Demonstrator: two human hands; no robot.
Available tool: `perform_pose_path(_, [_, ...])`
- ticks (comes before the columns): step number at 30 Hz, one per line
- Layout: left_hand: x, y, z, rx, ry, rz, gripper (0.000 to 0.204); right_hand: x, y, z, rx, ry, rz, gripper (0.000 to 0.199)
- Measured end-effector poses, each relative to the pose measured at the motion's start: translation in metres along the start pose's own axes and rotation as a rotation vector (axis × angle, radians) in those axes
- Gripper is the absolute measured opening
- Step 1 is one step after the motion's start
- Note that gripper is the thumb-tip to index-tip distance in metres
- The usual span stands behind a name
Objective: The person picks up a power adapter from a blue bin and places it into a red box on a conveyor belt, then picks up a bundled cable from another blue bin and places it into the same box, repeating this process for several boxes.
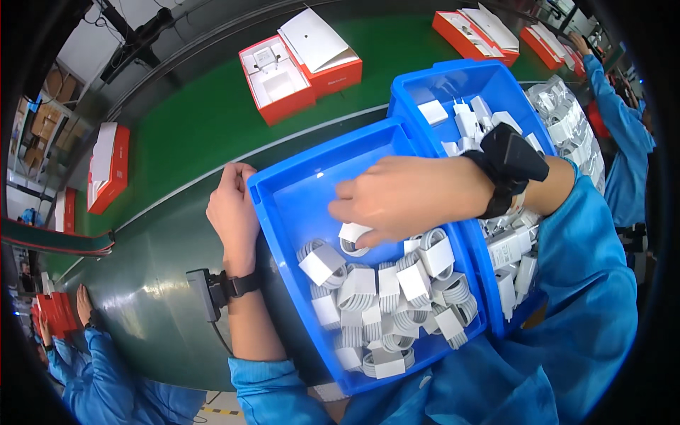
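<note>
Creased blue sleeves (584,248) rise at 4 and 7 o'clock, read from the right hand (404,195), around a smooth plastic bin (312,180) where ridged white cables (413,285) lie at 6, wound in loops, belted with flat paper bands and pointing every which way. The right hand, a boxy black device (516,152) strapped at its wrist, dips over the bin with thumb and forefinger at one cable (353,231) above the pile; whether they pinch it cannot be told. That cable's band faces up and its loops curve toward 6 o'clock, its long axis partly hidden by the fingers. At 9, the left hand (234,200) curls its fingers at the bin's far corner; how firmly they close is unclear. A second bin (464,68), at 2 to 4, holds blocky, glossy white chargers (506,250), beside crinkled clear plastic (567,131). Beyond, a flat green belt (177,142) carries an open red carton (285,106) at 11 and more cartons (462,40) at 1. Co-workers (618,134) in blue appear at 2 and 8.
</note>
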State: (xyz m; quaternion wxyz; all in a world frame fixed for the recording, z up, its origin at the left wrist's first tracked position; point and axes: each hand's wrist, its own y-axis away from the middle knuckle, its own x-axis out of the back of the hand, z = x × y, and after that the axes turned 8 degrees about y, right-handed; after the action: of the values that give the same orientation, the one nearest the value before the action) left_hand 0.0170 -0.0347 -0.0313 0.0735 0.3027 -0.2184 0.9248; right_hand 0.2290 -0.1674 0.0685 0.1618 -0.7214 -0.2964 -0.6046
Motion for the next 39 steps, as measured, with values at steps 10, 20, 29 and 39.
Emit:
perform_pose_path(10, [-0.002,-0.003,0.006,0.025,-0.004,-0.006,0.019,-0.005,0.01,0.004,-0.098,0.323,0.215,0.022])
perform_pose_path(20, [0.024,0.007,0.01,0.052,-0.025,-0.044,0.015,0.033,0.007,-0.021,-0.156,0.195,0.168,0.026])
perform_pose_path(29, [0.037,0.012,0.009,0.033,-0.046,-0.046,0.021,0.1,-0.037,0.084,-0.299,0.228,0.372,0.029])
perform_pose_path(39, [0.047,0.014,-0.003,-0.05,-0.051,0.005,0.02,0.071,-0.07,0.128,-0.307,0.201,0.192,0.028])
